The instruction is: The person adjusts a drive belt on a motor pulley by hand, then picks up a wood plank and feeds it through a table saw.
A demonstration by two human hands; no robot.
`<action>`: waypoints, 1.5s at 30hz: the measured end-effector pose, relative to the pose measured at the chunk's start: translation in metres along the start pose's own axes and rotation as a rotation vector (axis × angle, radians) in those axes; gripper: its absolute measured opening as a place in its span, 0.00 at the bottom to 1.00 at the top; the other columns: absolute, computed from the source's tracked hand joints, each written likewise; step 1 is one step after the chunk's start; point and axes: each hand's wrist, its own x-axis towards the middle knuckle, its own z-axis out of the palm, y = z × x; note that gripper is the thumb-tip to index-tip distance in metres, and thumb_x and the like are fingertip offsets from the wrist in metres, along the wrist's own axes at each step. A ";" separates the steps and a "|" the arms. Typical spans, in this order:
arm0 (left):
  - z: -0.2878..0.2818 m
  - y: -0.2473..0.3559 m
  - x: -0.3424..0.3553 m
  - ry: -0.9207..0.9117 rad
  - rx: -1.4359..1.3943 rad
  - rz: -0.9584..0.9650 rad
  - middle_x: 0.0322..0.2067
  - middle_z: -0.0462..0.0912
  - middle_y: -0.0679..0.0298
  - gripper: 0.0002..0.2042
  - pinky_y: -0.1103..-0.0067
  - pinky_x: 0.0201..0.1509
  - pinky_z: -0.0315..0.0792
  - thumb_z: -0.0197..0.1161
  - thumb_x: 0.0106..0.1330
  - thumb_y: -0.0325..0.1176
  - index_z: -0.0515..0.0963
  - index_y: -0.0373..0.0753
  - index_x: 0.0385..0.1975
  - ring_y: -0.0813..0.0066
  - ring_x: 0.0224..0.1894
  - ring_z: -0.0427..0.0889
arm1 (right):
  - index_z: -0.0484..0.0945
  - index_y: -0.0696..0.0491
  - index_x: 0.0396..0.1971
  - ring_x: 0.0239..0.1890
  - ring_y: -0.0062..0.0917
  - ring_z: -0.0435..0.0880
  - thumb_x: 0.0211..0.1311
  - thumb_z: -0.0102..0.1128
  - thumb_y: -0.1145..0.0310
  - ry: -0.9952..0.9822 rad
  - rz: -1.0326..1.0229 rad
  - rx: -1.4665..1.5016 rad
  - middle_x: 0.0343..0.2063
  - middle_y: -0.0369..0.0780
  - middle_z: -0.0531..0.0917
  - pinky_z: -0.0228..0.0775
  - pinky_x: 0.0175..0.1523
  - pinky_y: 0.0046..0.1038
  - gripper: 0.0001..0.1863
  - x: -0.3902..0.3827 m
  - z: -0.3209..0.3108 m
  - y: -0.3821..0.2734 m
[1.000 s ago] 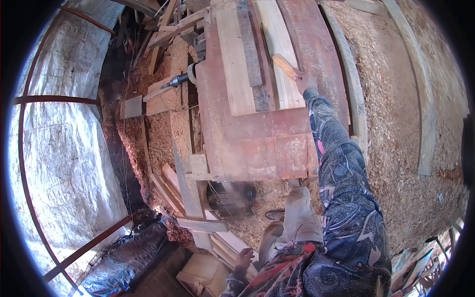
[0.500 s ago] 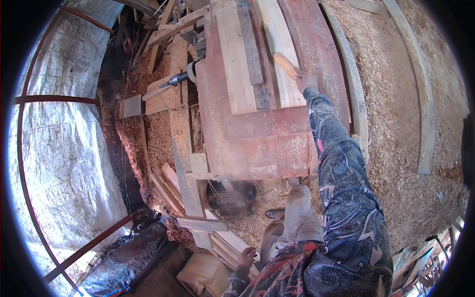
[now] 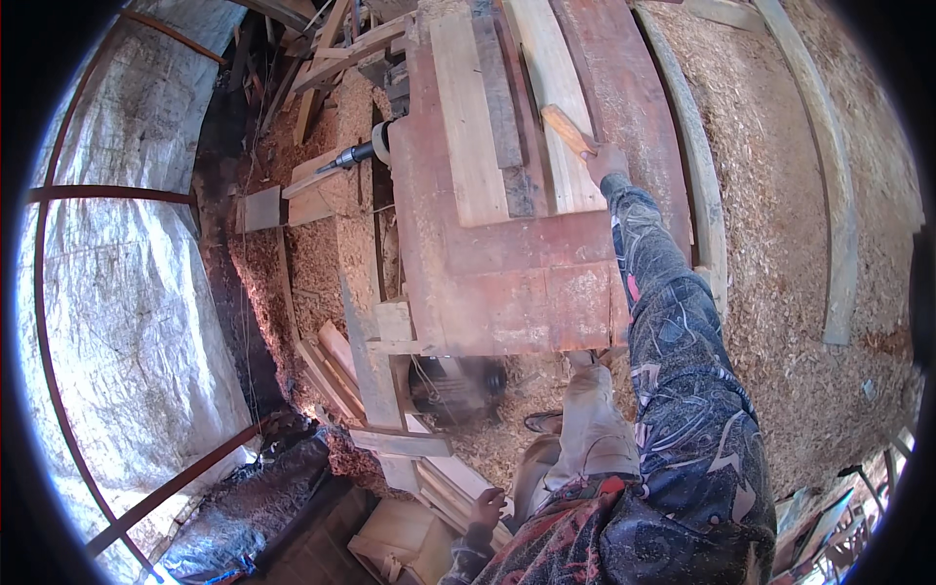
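Observation:
My right hand (image 3: 606,164) is stretched out over the red-brown worktable (image 3: 507,278), its fingers wrapped round one end of a short orange-brown wooden stick (image 3: 565,129). The stick slants across a long pale board (image 3: 546,88) that lies lengthwise on the table. To the left of that board are a narrow grey wood strip (image 3: 495,97) and another pale plank (image 3: 463,117). Low in the picture my left hand (image 3: 489,507) hangs beside my leg, loosely bent with its fingers apart and nothing visible in them. Stacked planks (image 3: 444,478) are nearest to it.
A round machine part with a dark shaft (image 3: 356,154) juts out at the table's left edge. Beneath the near edge sits a dark motor (image 3: 453,390). Wood shavings (image 3: 780,244) cover the ground at right, where a long beam (image 3: 829,185) lies. A wooden box (image 3: 405,536) stands lower left.
The stick and my right hand have shifted very slightly toward the near right. My left hand looks the same as before.

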 end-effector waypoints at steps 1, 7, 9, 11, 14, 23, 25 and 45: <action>0.001 0.001 0.001 -0.007 0.007 0.002 0.39 0.79 0.60 0.14 0.80 0.32 0.75 0.60 0.62 0.32 0.74 0.36 0.46 0.70 0.37 0.82 | 0.76 0.36 0.53 0.44 0.42 0.81 0.58 0.58 0.57 -0.004 0.008 -0.011 0.38 0.49 0.82 0.70 0.53 0.40 0.20 0.001 -0.002 0.003; 0.001 0.001 0.003 -0.008 0.022 0.015 0.39 0.79 0.60 0.14 0.80 0.32 0.74 0.60 0.62 0.32 0.74 0.36 0.46 0.70 0.37 0.82 | 0.76 0.35 0.52 0.44 0.42 0.81 0.58 0.58 0.57 -0.017 0.025 -0.035 0.38 0.49 0.82 0.70 0.52 0.40 0.20 0.008 0.002 0.010; -0.001 -0.003 0.004 0.000 0.021 0.016 0.39 0.80 0.60 0.14 0.78 0.34 0.76 0.59 0.63 0.34 0.75 0.37 0.47 0.71 0.38 0.82 | 0.76 0.34 0.52 0.43 0.42 0.81 0.58 0.58 0.57 -0.003 0.000 -0.017 0.37 0.49 0.82 0.70 0.52 0.40 0.20 0.004 0.001 0.001; -0.001 -0.003 0.004 0.000 0.028 0.014 0.40 0.80 0.60 0.14 0.76 0.36 0.78 0.59 0.64 0.36 0.76 0.37 0.47 0.71 0.38 0.82 | 0.76 0.34 0.51 0.43 0.42 0.81 0.57 0.58 0.57 0.014 -0.016 -0.005 0.37 0.49 0.82 0.70 0.52 0.41 0.19 0.004 -0.001 0.004; 0.000 -0.003 0.004 -0.008 0.038 0.015 0.40 0.80 0.61 0.14 0.76 0.36 0.77 0.59 0.64 0.36 0.76 0.37 0.47 0.71 0.38 0.82 | 0.76 0.34 0.52 0.42 0.43 0.81 0.57 0.58 0.57 -0.011 -0.005 -0.035 0.37 0.49 0.82 0.71 0.51 0.41 0.20 0.006 -0.001 0.006; 0.004 0.004 0.001 -0.012 0.030 -0.018 0.40 0.80 0.61 0.14 0.76 0.36 0.77 0.58 0.64 0.36 0.76 0.38 0.47 0.70 0.38 0.82 | 0.76 0.33 0.52 0.42 0.42 0.82 0.57 0.59 0.57 -0.014 -0.030 -0.057 0.36 0.49 0.82 0.71 0.51 0.40 0.21 0.010 0.001 0.010; 0.005 0.004 0.001 -0.008 0.041 -0.005 0.40 0.80 0.61 0.14 0.76 0.36 0.77 0.58 0.64 0.36 0.76 0.37 0.47 0.70 0.38 0.82 | 0.75 0.32 0.53 0.41 0.42 0.82 0.57 0.58 0.57 -0.015 -0.034 -0.043 0.36 0.49 0.82 0.71 0.50 0.40 0.21 0.009 -0.001 0.010; 0.012 -0.009 0.006 -0.014 0.035 0.028 0.39 0.81 0.60 0.15 0.76 0.36 0.77 0.58 0.63 0.37 0.76 0.37 0.47 0.70 0.38 0.83 | 0.78 0.36 0.50 0.41 0.43 0.82 0.55 0.60 0.58 -0.013 -0.025 -0.018 0.35 0.50 0.82 0.72 0.49 0.40 0.19 0.007 -0.002 0.003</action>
